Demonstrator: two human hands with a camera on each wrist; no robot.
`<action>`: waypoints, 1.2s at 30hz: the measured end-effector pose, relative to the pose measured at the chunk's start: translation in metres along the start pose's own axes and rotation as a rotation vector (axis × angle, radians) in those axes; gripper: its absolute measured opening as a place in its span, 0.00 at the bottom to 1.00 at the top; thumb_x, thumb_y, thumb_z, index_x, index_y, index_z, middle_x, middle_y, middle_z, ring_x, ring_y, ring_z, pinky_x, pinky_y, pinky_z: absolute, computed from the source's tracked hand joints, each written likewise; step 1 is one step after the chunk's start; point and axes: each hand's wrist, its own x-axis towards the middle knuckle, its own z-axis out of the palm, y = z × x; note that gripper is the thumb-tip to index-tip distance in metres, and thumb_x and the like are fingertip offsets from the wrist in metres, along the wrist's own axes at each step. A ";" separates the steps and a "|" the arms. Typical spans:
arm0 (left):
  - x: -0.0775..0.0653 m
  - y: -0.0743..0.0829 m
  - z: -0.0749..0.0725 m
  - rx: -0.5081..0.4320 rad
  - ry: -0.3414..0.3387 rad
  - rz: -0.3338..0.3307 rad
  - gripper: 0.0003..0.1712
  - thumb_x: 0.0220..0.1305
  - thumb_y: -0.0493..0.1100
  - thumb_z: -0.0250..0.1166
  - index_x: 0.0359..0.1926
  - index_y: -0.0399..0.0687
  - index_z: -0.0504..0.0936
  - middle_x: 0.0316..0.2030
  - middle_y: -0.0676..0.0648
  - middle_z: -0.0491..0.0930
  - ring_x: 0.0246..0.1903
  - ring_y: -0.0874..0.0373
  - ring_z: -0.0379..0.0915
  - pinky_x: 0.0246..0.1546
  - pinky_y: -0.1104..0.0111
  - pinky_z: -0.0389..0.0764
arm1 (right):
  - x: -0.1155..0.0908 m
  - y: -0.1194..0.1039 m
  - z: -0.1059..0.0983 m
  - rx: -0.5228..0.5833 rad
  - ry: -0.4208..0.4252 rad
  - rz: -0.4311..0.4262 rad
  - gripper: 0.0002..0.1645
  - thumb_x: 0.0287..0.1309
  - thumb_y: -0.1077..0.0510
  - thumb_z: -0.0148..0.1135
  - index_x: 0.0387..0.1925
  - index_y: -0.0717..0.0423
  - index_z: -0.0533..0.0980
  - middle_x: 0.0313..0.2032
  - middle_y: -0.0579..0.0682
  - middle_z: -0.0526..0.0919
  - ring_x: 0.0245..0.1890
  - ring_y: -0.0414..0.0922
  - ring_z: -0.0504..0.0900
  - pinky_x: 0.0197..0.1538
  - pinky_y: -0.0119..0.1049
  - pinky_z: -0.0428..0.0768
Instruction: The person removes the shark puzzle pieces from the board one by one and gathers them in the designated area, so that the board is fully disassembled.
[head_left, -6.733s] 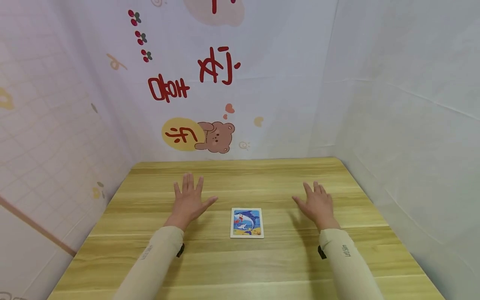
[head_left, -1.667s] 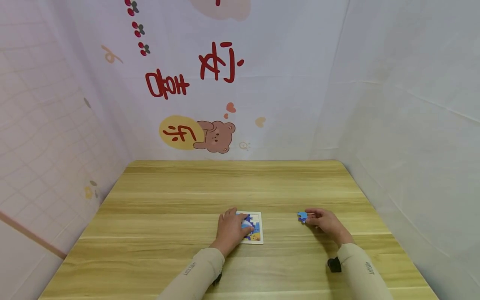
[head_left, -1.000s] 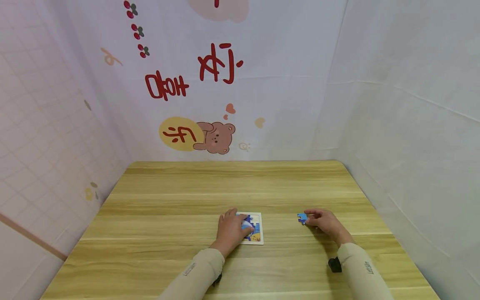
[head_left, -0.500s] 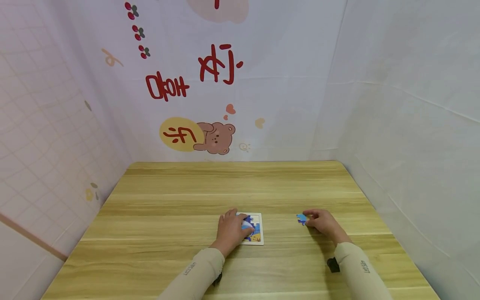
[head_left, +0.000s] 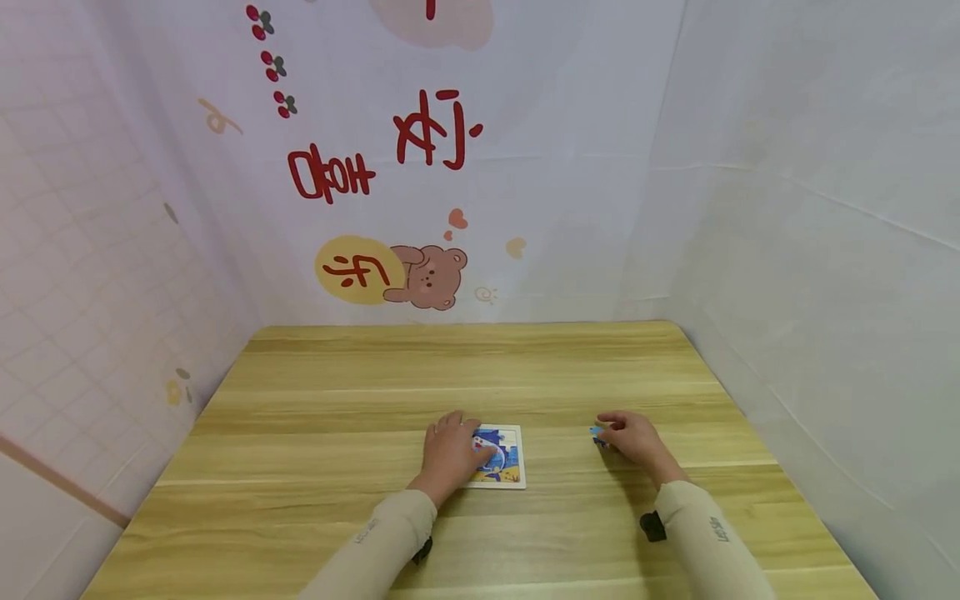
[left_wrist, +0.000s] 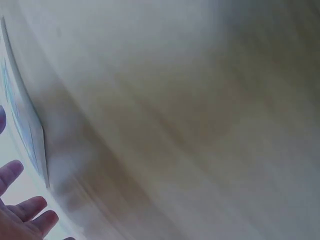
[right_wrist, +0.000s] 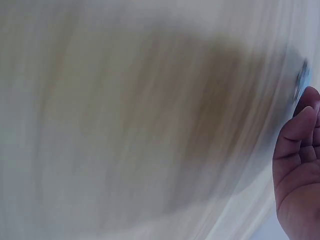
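Observation:
A small jigsaw puzzle [head_left: 509,458] with a dolphin picture and a white frame lies flat near the table's middle. A pale gap shows at its upper right. My left hand [head_left: 447,454] lies over its left side, thumb reaching across the picture and fingers loosely spread. In the left wrist view, the puzzle's edge [left_wrist: 37,135] stands beside those fingers. To the right of the puzzle, my right hand [head_left: 636,442] pinches a blue puzzle piece [head_left: 597,432], partly hidden by the fingers. The right wrist view catches a sliver of that piece [right_wrist: 301,80] beyond the fingertips.
Under both hands is a light wood-grain table [head_left: 360,375]. A white printed sheet [head_left: 570,208] hangs behind it, with more pale sheeting along the left and right sides. Dark wrist-worn devices [head_left: 653,526] sit under the sleeves.
At first the puzzle was whole and both hands lay apart from it. Lately my left hand has shifted slightly left, baring more picture, and my right hand has moved slightly left with the piece.

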 end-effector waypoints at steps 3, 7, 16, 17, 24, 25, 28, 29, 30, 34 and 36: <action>0.000 -0.008 -0.006 -0.022 -0.001 -0.017 0.29 0.59 0.55 0.72 0.56 0.43 0.83 0.62 0.35 0.72 0.64 0.37 0.64 0.63 0.42 0.60 | 0.003 -0.012 0.014 0.051 -0.008 -0.002 0.23 0.65 0.64 0.61 0.58 0.70 0.74 0.38 0.56 0.81 0.31 0.48 0.80 0.32 0.39 0.78; -0.001 -0.016 -0.009 -0.040 -0.006 -0.017 0.27 0.60 0.55 0.71 0.55 0.43 0.83 0.62 0.34 0.72 0.64 0.36 0.64 0.63 0.41 0.60 | 0.005 -0.032 0.039 0.087 -0.014 -0.011 0.20 0.65 0.63 0.61 0.57 0.67 0.77 0.36 0.54 0.82 0.30 0.48 0.79 0.29 0.38 0.76; -0.003 -0.014 -0.007 -0.039 0.006 0.029 0.23 0.62 0.53 0.70 0.52 0.44 0.84 0.59 0.34 0.75 0.62 0.36 0.66 0.61 0.40 0.63 | 0.008 -0.066 0.100 0.129 -0.052 -0.057 0.15 0.63 0.62 0.65 0.50 0.64 0.82 0.35 0.50 0.83 0.30 0.45 0.78 0.32 0.37 0.77; -0.004 -0.013 -0.007 -0.032 0.010 0.032 0.23 0.62 0.54 0.70 0.52 0.44 0.85 0.58 0.34 0.75 0.62 0.36 0.67 0.61 0.40 0.63 | 0.008 -0.069 0.104 0.127 -0.056 -0.057 0.14 0.62 0.62 0.65 0.49 0.63 0.82 0.35 0.50 0.83 0.31 0.45 0.78 0.33 0.37 0.77; -0.003 -0.011 -0.005 -0.032 0.016 0.011 0.23 0.61 0.54 0.71 0.52 0.45 0.86 0.58 0.34 0.76 0.62 0.36 0.67 0.60 0.40 0.64 | 0.009 -0.076 0.116 0.034 -0.062 -0.102 0.11 0.60 0.61 0.67 0.45 0.60 0.84 0.40 0.51 0.85 0.38 0.45 0.78 0.44 0.43 0.79; -0.003 -0.011 -0.005 -0.025 0.014 0.007 0.23 0.61 0.54 0.71 0.51 0.46 0.86 0.58 0.35 0.76 0.62 0.36 0.67 0.60 0.40 0.64 | 0.009 -0.076 0.117 0.017 -0.063 -0.116 0.11 0.60 0.61 0.68 0.44 0.61 0.85 0.39 0.51 0.85 0.37 0.45 0.78 0.44 0.44 0.79; -0.002 -0.011 -0.003 -0.009 -0.001 -0.008 0.22 0.61 0.55 0.70 0.52 0.48 0.86 0.59 0.36 0.76 0.62 0.37 0.67 0.61 0.40 0.64 | 0.009 -0.077 0.120 -0.035 -0.057 -0.149 0.10 0.58 0.63 0.68 0.41 0.61 0.85 0.37 0.51 0.85 0.36 0.45 0.78 0.44 0.44 0.79; -0.002 -0.011 -0.003 -0.006 -0.003 -0.010 0.22 0.61 0.55 0.70 0.52 0.48 0.86 0.59 0.36 0.76 0.62 0.37 0.67 0.61 0.40 0.64 | 0.009 -0.078 0.121 -0.046 -0.057 -0.153 0.09 0.58 0.63 0.68 0.41 0.61 0.86 0.36 0.51 0.85 0.36 0.44 0.78 0.44 0.45 0.79; -0.002 -0.011 -0.002 -0.002 -0.006 -0.011 0.22 0.61 0.55 0.70 0.52 0.49 0.86 0.59 0.36 0.76 0.62 0.37 0.67 0.61 0.40 0.64 | 0.009 -0.078 0.121 -0.054 -0.057 -0.156 0.09 0.57 0.63 0.68 0.41 0.62 0.86 0.36 0.51 0.85 0.36 0.44 0.79 0.44 0.45 0.79; -0.001 -0.012 -0.001 0.004 -0.009 -0.012 0.22 0.61 0.55 0.70 0.52 0.49 0.86 0.58 0.37 0.76 0.62 0.38 0.67 0.60 0.40 0.64 | 0.010 -0.080 0.122 -0.031 -0.075 -0.106 0.10 0.58 0.64 0.67 0.42 0.62 0.85 0.38 0.52 0.85 0.38 0.45 0.80 0.47 0.46 0.79; -0.001 -0.012 -0.001 0.005 -0.009 -0.013 0.22 0.61 0.56 0.70 0.52 0.50 0.86 0.58 0.37 0.76 0.62 0.38 0.67 0.60 0.40 0.64 | 0.011 -0.081 0.123 -0.001 -0.084 -0.079 0.10 0.59 0.65 0.67 0.42 0.62 0.85 0.39 0.52 0.85 0.39 0.46 0.80 0.48 0.47 0.79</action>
